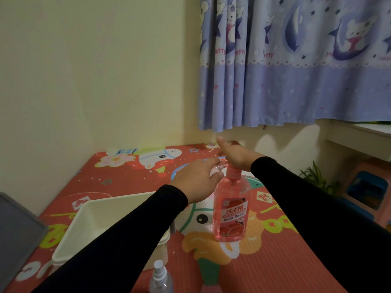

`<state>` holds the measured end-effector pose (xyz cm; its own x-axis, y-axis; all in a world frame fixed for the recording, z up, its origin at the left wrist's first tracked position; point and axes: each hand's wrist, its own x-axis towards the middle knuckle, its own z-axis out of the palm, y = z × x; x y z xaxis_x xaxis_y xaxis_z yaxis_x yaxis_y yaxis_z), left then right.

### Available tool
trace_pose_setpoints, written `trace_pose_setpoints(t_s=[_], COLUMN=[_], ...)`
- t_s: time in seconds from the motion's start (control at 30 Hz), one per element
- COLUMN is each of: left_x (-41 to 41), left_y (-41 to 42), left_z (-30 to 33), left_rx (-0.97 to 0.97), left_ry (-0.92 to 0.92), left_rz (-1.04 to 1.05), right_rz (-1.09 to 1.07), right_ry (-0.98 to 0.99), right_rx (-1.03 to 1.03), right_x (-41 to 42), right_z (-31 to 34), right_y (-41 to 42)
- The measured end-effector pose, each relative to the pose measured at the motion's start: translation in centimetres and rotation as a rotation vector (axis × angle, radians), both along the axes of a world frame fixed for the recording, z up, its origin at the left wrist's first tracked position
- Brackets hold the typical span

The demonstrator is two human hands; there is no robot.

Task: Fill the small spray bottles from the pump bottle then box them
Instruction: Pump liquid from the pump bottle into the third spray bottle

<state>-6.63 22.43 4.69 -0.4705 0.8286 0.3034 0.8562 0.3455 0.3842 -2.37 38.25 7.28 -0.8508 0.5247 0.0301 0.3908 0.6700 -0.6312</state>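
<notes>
A pink pump bottle [230,210] stands upright on the red patterned mat. My right hand [234,154] lies flat on its pump head, fingers stretched out. My left hand [197,179] is closed around a small clear spray bottle [280,168] held at the pump's spout; most of that bottle is hidden by my fingers. A second small spray bottle [159,278] with a white cap stands at the bottom edge of the view. A white plastic box [88,220] sits open at the left, partly under my left forearm.
A grey lid or tray [17,233] leans at the far left edge. The mat [285,261] runs to the wall corner. A blue curtain [296,70] hangs behind, and a small plant [315,176] and coloured stools [366,189] stand at the right.
</notes>
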Motion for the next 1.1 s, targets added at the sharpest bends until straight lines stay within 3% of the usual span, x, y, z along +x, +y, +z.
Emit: trace_pose_setpoints(t_s=[0.3, 1.1], left_x=[-0.1, -0.3], left_y=[-0.1, 0.2], left_z=[1.3, 1.1], left_rx=[0.005, -0.023], left_ry=[0.048, 0.037], left_rz=[-0.018, -0.009], right_rz=[-0.014, -0.022], right_ry=[-0.05, -0.059], right_rx=[0.101, 0.109], right_x=[0.3, 1.0], right_z=[1.2, 1.3], right_y=[0.5, -0.2])
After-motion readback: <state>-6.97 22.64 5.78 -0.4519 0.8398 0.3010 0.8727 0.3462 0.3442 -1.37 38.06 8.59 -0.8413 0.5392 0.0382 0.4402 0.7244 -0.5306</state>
